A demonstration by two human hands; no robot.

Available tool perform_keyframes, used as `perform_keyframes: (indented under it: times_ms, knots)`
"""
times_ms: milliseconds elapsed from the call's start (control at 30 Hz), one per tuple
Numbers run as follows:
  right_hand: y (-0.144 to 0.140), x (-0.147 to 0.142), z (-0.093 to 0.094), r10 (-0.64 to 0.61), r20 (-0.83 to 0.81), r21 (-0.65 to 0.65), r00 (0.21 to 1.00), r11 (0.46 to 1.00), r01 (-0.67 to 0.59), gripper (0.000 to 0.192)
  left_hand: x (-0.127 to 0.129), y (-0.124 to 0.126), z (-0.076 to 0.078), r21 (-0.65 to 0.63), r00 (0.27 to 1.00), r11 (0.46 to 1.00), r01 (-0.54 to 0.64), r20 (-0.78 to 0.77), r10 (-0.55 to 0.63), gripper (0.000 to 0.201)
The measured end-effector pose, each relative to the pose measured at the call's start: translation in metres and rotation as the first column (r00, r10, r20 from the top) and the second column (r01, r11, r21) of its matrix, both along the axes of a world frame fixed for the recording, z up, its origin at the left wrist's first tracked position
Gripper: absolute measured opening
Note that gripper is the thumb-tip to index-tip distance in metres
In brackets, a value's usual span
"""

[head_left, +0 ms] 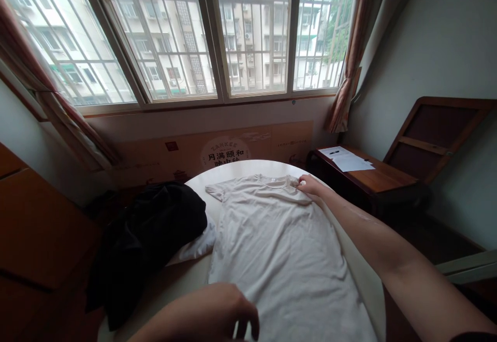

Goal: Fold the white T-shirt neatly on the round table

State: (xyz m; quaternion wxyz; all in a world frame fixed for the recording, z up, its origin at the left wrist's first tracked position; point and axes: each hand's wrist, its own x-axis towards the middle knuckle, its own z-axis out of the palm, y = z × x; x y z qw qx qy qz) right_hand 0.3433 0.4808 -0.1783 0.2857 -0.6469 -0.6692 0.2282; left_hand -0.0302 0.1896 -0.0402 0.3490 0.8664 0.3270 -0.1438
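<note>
So there's a pale grey t-shirt (279, 248) laid out flat on a round white worktop (233, 168), collar at the far end toward the window (194, 36) and hem running down toward the camera, so its long axis goes pretty much straight away from the person. The left sleeve sticks out to the side near the far edge.

The right hand (308, 184) is stretched way out and sits on the shirt's far right shoulder just beside the collar, fingers curled onto the fabric; can't tell whether it's really pinching it or just pressing. The left hand (221, 313) is down at the near edge with fingers bent loosely, touching the shirt's lower left corner area, not clearly gripping anything.

Just left of the shirt there's a heap of black clothing (155, 233) spilling over the worktop edge, with a white garment (196, 246) peeking out under it, touching the shirt's side. Off to the right, well apart, a dark wooden side table (380, 179) holds some papers (349, 160) and a pen (334, 152).
</note>
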Motion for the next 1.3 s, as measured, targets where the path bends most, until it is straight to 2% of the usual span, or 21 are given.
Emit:
perform_keyframes:
  times_ms: [100,200,300,367,433,467,533,633,700,800,867,933,1000,1067,1133,1200,1300]
  knots:
    - [0.005,-0.012,0.009,0.034,-0.176,0.004,0.984,0.999,-0.034,0.019,0.037,0.028,-0.016,0.21,0.996,0.977,-0.024,0.094,0.004,0.02]
    - [0.007,-0.023,0.018,0.047,-0.337,-0.022,0.94,0.998,-0.058,0.015,0.068,0.062,-0.045,0.257,0.987,0.964,-0.064,0.161,0.022,0.016]
    - [0.009,-0.03,0.024,0.018,-0.421,-0.061,0.907,0.997,-0.048,0.024,0.09,0.09,-0.078,0.252,0.963,0.952,-0.175,0.244,0.113,0.015]
    - [0.013,-0.03,0.026,-0.027,-0.414,-0.118,0.91,0.993,-0.024,0.025,0.098,0.1,-0.1,0.279,0.941,0.924,-0.263,0.284,0.182,0.015]
    - [0.019,-0.026,0.027,-0.088,-0.35,-0.188,0.933,0.982,0.022,0.015,0.101,0.103,-0.117,0.33,0.916,0.88,-0.341,0.329,0.231,0.015]
    - [0.023,-0.023,0.028,-0.118,-0.308,-0.217,0.944,0.975,0.051,0.011,0.101,0.103,-0.124,0.352,0.906,0.864,-0.361,0.352,0.235,0.015]
    - [0.028,-0.014,0.031,-0.162,-0.242,-0.246,0.957,0.964,0.101,0.017,0.1,0.103,-0.134,0.386,0.896,0.846,-0.367,0.392,0.21,0.014]
    - [0.032,-0.004,0.039,-0.171,-0.252,-0.248,0.953,0.963,0.107,0.016,0.096,0.102,-0.14,0.403,0.892,0.847,-0.346,0.422,0.163,0.012]
    - [0.031,-0.002,0.047,-0.126,-0.322,-0.241,0.938,0.969,0.047,0.014,0.095,0.102,-0.141,0.403,0.887,0.844,-0.353,0.431,0.165,0.011]
    - [0.028,-0.005,0.058,-0.031,-0.414,-0.205,0.91,0.977,-0.06,0.024,0.095,0.104,-0.142,0.393,0.88,0.847,-0.358,0.445,0.166,0.012]
    - [0.028,-0.009,0.067,0.018,-0.41,-0.163,0.912,0.982,-0.093,0.03,0.095,0.104,-0.142,0.384,0.876,0.85,-0.36,0.454,0.166,0.012]
    - [0.032,-0.01,0.077,0.048,-0.337,-0.126,0.94,0.987,-0.095,0.033,0.095,0.105,-0.141,0.372,0.874,0.856,-0.358,0.457,0.166,0.013]
    - [0.04,-0.008,0.089,0.046,-0.191,-0.109,0.98,0.992,-0.068,0.033,0.094,0.105,-0.141,0.357,0.872,0.863,-0.357,0.459,0.171,0.014]
    - [0.049,-0.002,0.1,0.005,-0.005,-0.108,1.0,0.994,-0.006,0.028,0.094,0.105,-0.14,0.345,0.871,0.868,-0.358,0.459,0.177,0.014]
    - [0.056,0.007,0.107,-0.062,0.159,-0.103,0.985,0.992,0.079,0.022,0.093,0.106,-0.14,0.336,0.869,0.87,-0.361,0.459,0.184,0.016]
    - [0.059,0.019,0.106,-0.125,0.254,-0.061,0.959,0.988,0.145,0.019,0.093,0.106,-0.14,0.33,0.867,0.872,-0.362,0.463,0.185,0.018]
    - [0.054,0.041,0.091,-0.203,0.273,0.015,0.94,0.978,0.207,0.029,0.093,0.106,-0.141,0.325,0.861,0.873,-0.365,0.474,0.184,0.016]
